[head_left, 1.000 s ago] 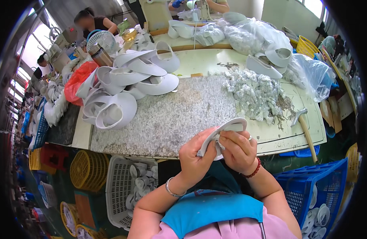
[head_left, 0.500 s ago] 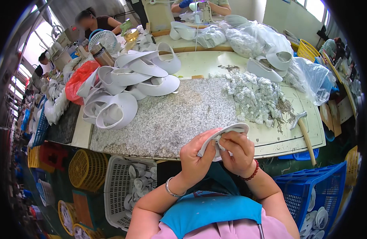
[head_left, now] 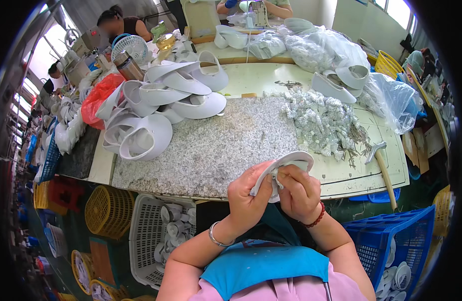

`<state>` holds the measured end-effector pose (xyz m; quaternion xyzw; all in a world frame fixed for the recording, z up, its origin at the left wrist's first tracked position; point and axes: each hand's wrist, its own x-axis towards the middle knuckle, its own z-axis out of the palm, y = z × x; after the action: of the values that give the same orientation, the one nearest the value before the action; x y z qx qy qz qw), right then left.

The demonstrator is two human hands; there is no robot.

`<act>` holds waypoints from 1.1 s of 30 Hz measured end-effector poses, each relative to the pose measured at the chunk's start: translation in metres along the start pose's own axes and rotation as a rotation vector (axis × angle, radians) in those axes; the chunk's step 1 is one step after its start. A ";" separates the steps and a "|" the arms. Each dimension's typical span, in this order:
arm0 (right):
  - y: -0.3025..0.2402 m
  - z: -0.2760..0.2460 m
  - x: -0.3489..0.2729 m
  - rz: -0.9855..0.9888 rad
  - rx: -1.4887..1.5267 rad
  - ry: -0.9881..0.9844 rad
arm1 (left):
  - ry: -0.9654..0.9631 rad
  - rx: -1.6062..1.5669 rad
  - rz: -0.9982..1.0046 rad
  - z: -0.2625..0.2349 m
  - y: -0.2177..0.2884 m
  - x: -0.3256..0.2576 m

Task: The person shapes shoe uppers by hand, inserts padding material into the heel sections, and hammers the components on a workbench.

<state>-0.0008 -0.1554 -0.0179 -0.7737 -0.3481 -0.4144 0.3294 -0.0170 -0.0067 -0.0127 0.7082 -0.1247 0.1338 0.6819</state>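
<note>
Over the table's front edge, my left hand (head_left: 249,191) grips a white curved piece that looks like a shoe upper (head_left: 300,157). Its thumb presses on the inner side. My right hand (head_left: 299,194) is closed at the piece's inside, fingertips pinching some whitish material there; the exact bit is partly hidden by the fingers. Behind both hands lies a speckled stone slab (head_left: 206,145). To its left several similar white uppers (head_left: 146,138) are heaped up. A heap of silvery white scraps (head_left: 318,123) covers the slab's right end.
A hammer (head_left: 380,160) with a wooden handle lies at the table's right edge. Clear plastic bags (head_left: 316,47) and more uppers (head_left: 336,85) sit behind. Below the table are a grey basket (head_left: 140,241) and a blue crate (head_left: 386,226) with white pieces. Other people work across the table.
My right fingers have curled in more tightly at the inside of the white upper. My left hand keeps its grip, with the piece almost in the same place.
</note>
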 end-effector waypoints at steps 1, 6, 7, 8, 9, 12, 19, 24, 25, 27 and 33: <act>-0.002 -0.001 0.000 0.034 0.027 -0.023 | 0.001 0.000 0.000 0.001 -0.001 -0.001; -0.005 -0.001 0.002 0.082 0.072 -0.006 | 0.010 0.005 0.028 0.002 -0.002 -0.002; -0.006 -0.001 0.003 0.090 0.081 0.002 | 0.011 0.005 0.027 0.003 -0.001 -0.002; -0.007 -0.001 0.003 0.090 0.082 0.000 | 0.010 0.019 0.050 0.003 -0.001 -0.002; -0.009 -0.001 0.004 0.129 0.094 0.019 | 0.009 0.032 0.074 0.003 -0.001 -0.001; -0.011 0.000 0.002 0.185 0.130 0.048 | 0.002 0.044 0.213 0.003 -0.005 0.002; -0.002 0.002 0.000 0.002 0.028 0.074 | -0.017 0.078 0.209 0.003 -0.001 0.004; 0.002 -0.002 -0.001 -0.030 -0.024 0.050 | -0.010 0.057 0.156 0.005 0.001 0.001; 0.002 -0.002 -0.001 -0.016 -0.011 0.066 | -0.008 0.057 0.155 0.006 0.002 0.001; 0.001 0.000 -0.001 0.012 0.012 0.077 | 0.001 0.063 0.143 0.006 0.003 0.002; -0.006 -0.001 -0.002 0.183 0.137 0.071 | -0.011 0.033 0.114 0.005 -0.001 0.002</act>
<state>-0.0071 -0.1540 -0.0181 -0.7629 -0.2915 -0.3850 0.4299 -0.0144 -0.0114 -0.0125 0.7118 -0.1662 0.1706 0.6607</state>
